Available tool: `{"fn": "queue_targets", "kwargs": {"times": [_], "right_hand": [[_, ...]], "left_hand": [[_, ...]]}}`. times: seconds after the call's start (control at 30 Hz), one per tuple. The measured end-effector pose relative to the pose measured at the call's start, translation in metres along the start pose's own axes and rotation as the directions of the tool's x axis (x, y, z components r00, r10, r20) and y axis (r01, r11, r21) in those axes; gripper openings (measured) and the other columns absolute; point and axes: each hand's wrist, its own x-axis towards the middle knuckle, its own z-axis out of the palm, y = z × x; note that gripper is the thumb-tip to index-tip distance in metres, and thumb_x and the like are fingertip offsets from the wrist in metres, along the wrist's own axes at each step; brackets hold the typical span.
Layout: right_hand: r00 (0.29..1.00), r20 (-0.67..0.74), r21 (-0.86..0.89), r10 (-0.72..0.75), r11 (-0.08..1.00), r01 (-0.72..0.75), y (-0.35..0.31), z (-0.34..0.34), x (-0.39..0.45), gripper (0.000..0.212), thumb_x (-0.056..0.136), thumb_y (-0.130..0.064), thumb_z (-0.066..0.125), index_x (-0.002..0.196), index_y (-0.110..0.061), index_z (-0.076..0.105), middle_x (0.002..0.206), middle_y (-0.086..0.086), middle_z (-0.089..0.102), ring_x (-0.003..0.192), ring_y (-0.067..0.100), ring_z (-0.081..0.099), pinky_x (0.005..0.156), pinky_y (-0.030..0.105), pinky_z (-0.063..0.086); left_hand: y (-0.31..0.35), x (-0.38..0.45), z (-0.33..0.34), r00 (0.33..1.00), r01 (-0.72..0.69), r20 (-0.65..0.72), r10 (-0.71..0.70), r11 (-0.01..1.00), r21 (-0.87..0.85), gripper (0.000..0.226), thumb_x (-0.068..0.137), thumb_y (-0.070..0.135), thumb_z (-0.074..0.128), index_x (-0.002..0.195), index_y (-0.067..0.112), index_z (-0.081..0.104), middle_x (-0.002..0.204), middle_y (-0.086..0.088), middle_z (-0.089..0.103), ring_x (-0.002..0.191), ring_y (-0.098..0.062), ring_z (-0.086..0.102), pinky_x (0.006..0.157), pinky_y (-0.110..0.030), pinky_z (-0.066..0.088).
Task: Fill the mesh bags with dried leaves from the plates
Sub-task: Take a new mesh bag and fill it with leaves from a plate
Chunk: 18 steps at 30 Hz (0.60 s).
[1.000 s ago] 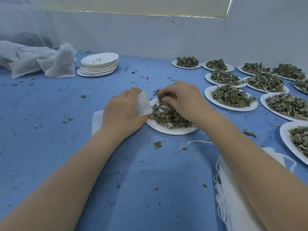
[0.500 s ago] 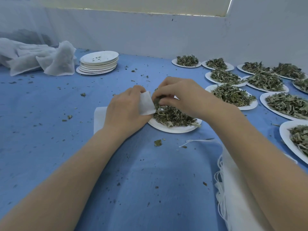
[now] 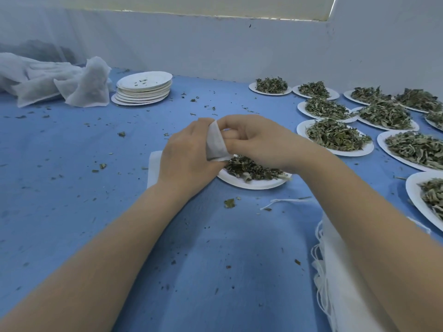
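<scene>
1. Left hand (image 3: 185,154) is pinching the mesh bag (image 3: 215,143), keeping its mouth raised just above the near plate (image 3: 254,183)
2. Right hand (image 3: 254,137) is curled at the bag mouth; grip clenched, contents hidden (presumably a pinch of leaves)
3. Dried leaves (image 3: 249,167) are lying on that plate, on the blue surface (image 3: 72,188)
4. Advice: be keeping the mouth wide and over the plate, so spills are landing back on it

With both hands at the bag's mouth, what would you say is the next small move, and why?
Probably push the pinched leaves down into the mesh bag: the left hand holds its mouth open, the right hand has fingers curled at the opening, and the plate below still holds leaves.
</scene>
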Motion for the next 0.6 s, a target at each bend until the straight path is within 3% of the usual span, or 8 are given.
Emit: {"fn": "queue_targets", "kwargs": {"times": [0.07, 0.17, 0.23, 0.3, 0.37, 0.43, 0.6], "right_hand": [[0.999, -0.028, 0.106, -0.019, 0.994, 0.022, 0.000, -0.002, -0.001, 0.024, 0.089, -0.002, 0.054, 0.105, -0.018, 0.063, 0.098, -0.001, 0.073, 0.095, 0.015, 0.067, 0.091, 0.034, 0.051], [0.975, -0.223, 0.233, 0.013, 0.972, 0.041, 0.002, -0.007, -0.003, 0.023, 0.081, 0.002, 0.063, 0.093, -0.017, 0.067, 0.095, -0.001, 0.073, 0.082, 0.016, 0.070, 0.076, 0.025, 0.056], [0.958, -0.287, 0.064, 0.028, 0.998, -0.010, 0.006, -0.010, -0.004, 0.020, 0.080, -0.007, 0.065, 0.087, -0.025, 0.068, 0.095, -0.006, 0.071, 0.076, 0.011, 0.068, 0.067, 0.012, 0.050], [0.972, -0.232, -0.246, 0.031, 0.965, -0.090, 0.012, -0.012, -0.004, 0.020, 0.081, -0.017, 0.062, 0.093, -0.032, 0.067, 0.100, -0.012, 0.067, 0.078, 0.004, 0.060, 0.069, 0.009, 0.042], [0.988, -0.134, -0.434, 0.073, 0.892, -0.125, 0.016, -0.009, -0.002, 0.032, 0.081, -0.024, 0.060, 0.111, -0.032, 0.064, 0.107, -0.014, 0.059, 0.089, 0.003, 0.053, 0.078, 0.016, 0.038], [0.992, -0.053, -0.509, 0.111, 0.852, -0.123, 0.020, -0.002, 0.002, 0.044, 0.082, -0.028, 0.058, 0.126, -0.030, 0.056, 0.114, -0.009, 0.055, 0.101, 0.008, 0.047, 0.081, 0.022, 0.034], [0.989, 0.023, -0.691, 0.145, 0.717, -0.089, 0.036, 0.014, 0.011, 0.044, 0.088, -0.032, 0.046, 0.131, -0.027, 0.046, 0.125, 0.003, 0.054, 0.113, 0.024, 0.034, 0.087, 0.035, 0.026]], "left_hand": [[-0.001, 0.001, -0.001, 1.000, -0.003, -0.009, 0.003, 1.000, 0.007, 0.050, 0.073, 0.026, 0.071, 0.117, 0.009, 0.055, 0.107, -0.006, 0.062, 0.096, -0.025, 0.055, 0.078, -0.030, 0.037], [-0.005, 0.004, -0.004, 1.000, -0.002, 0.010, 0.001, 0.997, 0.078, 0.042, 0.077, 0.025, 0.066, 0.115, 0.009, 0.055, 0.107, -0.008, 0.062, 0.097, -0.029, 0.055, 0.080, -0.036, 0.038], [-0.009, 0.005, -0.004, 0.999, -0.013, 0.040, 0.008, 0.990, 0.143, 0.037, 0.080, 0.023, 0.064, 0.113, 0.010, 0.056, 0.106, -0.008, 0.062, 0.097, -0.032, 0.054, 0.079, -0.036, 0.036], [-0.010, 0.006, -0.005, 0.998, -0.027, 0.056, 0.018, 0.987, 0.161, 0.036, 0.080, 0.024, 0.065, 0.112, 0.010, 0.056, 0.104, -0.009, 0.062, 0.094, -0.033, 0.054, 0.078, -0.035, 0.035], [-0.011, 0.006, -0.005, 0.997, -0.039, 0.077, 0.027, 0.987, 0.157, 0.039, 0.077, 0.024, 0.067, 0.111, 0.009, 0.056, 0.103, -0.009, 0.062, 0.094, -0.033, 0.054, 0.079, -0.035, 0.034], [-0.011, 0.005, -0.004, 0.995, -0.039, 0.097, 0.024, 0.987, 0.157, 0.040, 0.075, 0.023, 0.067, 0.111, 0.010, 0.057, 0.103, -0.009, 0.062, 0.095, -0.032, 0.054, 0.082, -0.037, 0.036], [-0.014, 0.006, -0.005, 0.997, -0.015, 0.080, 0.004, 0.990, 0.142, 0.033, 0.080, 0.023, 0.064, 0.109, 0.010, 0.058, 0.102, -0.008, 0.063, 0.095, -0.031, 0.055, 0.082, -0.039, 0.039]]}}
